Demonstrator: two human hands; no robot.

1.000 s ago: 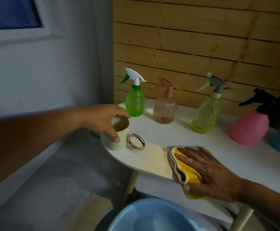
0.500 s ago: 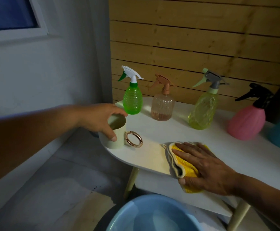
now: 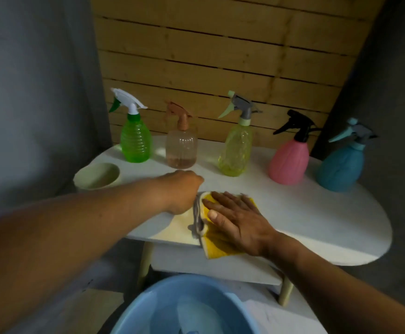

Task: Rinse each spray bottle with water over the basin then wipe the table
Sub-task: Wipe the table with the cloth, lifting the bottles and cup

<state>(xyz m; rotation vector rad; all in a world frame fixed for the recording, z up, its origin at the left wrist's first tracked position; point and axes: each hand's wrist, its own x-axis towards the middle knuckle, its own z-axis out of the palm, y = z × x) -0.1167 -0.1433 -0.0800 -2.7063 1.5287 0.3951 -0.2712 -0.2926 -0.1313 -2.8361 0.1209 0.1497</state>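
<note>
Yellow cloth (image 3: 223,227) lies on the near edge of the table (image 3: 317,213), its front corner hanging over, and my right hand (image 3: 235,220) presses it flat with fingers straight and spread. My left hand (image 3: 182,191) sits just left of the cloth, close by its folded edge; the fingers look curled under, but from this angle I cannot tell whether they hold anything.

From the head view, the only one I have, I judge this to be the wiping step. All five bottles stand upright in a row at the back against the wood slats: green (image 3: 135,143), clear pink (image 3: 181,148), yellow-green (image 3: 236,150), pink (image 3: 289,160) and blue (image 3: 341,165). None is in hand or over the basin (image 3: 148,309), so the rinsing looks done.

For the next move I'd sweep the cloth along the bare top toward the right end, keeping the palm flat so it doesn't bunch. The left arm lies across the left part of the table, so it needs to lift clear first. Going near the back row calls for care, or for shifting each bottle aside.

As for containers, the cup (image 3: 97,175) stands at the far left of the table, mouth up, apparently empty. The clear pink bottle seems to hold a little liquid at the bottom. The basin sits on the floor below the table's front edge with water in it.
</note>
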